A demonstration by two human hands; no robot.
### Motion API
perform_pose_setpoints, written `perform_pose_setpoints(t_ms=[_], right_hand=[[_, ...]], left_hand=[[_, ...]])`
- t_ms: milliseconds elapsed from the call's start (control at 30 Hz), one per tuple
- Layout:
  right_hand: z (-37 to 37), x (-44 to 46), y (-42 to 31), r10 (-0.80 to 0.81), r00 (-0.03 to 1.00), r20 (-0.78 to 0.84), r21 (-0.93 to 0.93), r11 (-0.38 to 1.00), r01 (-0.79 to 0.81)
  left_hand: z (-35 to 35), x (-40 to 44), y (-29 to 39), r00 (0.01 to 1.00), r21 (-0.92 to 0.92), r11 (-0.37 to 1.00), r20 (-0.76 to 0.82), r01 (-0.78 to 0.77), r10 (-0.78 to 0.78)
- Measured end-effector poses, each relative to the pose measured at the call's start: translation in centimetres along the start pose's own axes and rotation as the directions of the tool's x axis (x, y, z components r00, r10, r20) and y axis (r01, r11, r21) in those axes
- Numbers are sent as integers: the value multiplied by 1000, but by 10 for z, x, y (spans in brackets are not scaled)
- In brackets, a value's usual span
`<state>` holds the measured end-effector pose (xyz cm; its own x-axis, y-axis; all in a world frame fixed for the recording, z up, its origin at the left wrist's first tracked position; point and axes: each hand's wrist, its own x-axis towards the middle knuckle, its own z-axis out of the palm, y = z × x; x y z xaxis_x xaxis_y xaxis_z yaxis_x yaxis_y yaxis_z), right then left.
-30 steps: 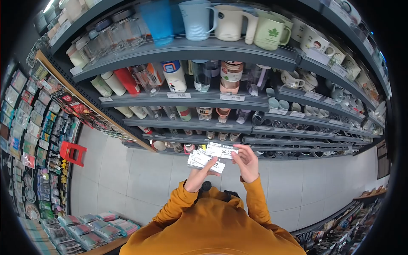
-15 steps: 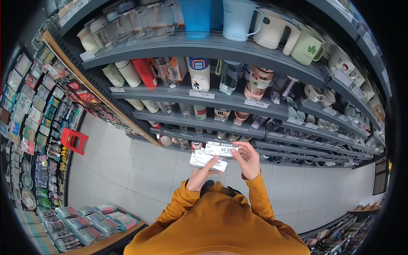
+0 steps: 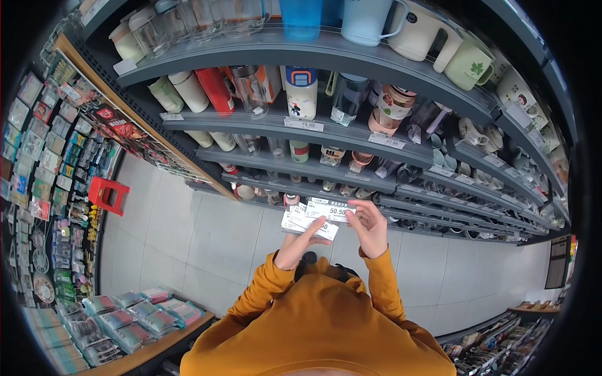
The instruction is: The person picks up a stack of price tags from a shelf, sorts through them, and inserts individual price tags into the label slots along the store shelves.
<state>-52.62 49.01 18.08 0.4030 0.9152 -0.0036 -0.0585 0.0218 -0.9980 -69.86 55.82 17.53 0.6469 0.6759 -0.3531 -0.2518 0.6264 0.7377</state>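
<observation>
My left hand [image 3: 297, 247] holds a fanned stack of white price labels [image 3: 300, 227], its thumb on top. Between the thumb and fingers of my right hand [image 3: 370, 227] is the right end of one label [image 3: 326, 210] that reads 50.50. This label overlaps the upper part of the stack. Both hands are in front of my body, below the lower shelves [image 3: 285, 164]. Most fingers of my left hand are hidden under the stack.
Shelves ahead carry a blue jug [image 3: 300, 19], a green mug [image 3: 468, 65], a white bottle [image 3: 301, 94] and glass jars. At the left a red stool [image 3: 108, 195] stands on the tiled floor [image 3: 207, 250]. Packaged goods [image 3: 132, 318] lie at the lower left.
The view has shifted, so the shelf goods appear farther right than a second ago and slightly higher than half a second ago. Both hands keep their hold on the labels.
</observation>
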Motion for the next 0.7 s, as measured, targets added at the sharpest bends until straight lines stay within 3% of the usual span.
perform_pose_setpoints(t_ms=[567,700], right_hand=[[-36,-63,-13,6,999,-34,3,1000,-6],[-42,-70,-7,-7,1000,-20,-18,1000,7]], left_hand=[[40,-49,-32,999,-45,999,50,19,-17],[39,-56,-46,1000,-57,998,-3,4,-5]])
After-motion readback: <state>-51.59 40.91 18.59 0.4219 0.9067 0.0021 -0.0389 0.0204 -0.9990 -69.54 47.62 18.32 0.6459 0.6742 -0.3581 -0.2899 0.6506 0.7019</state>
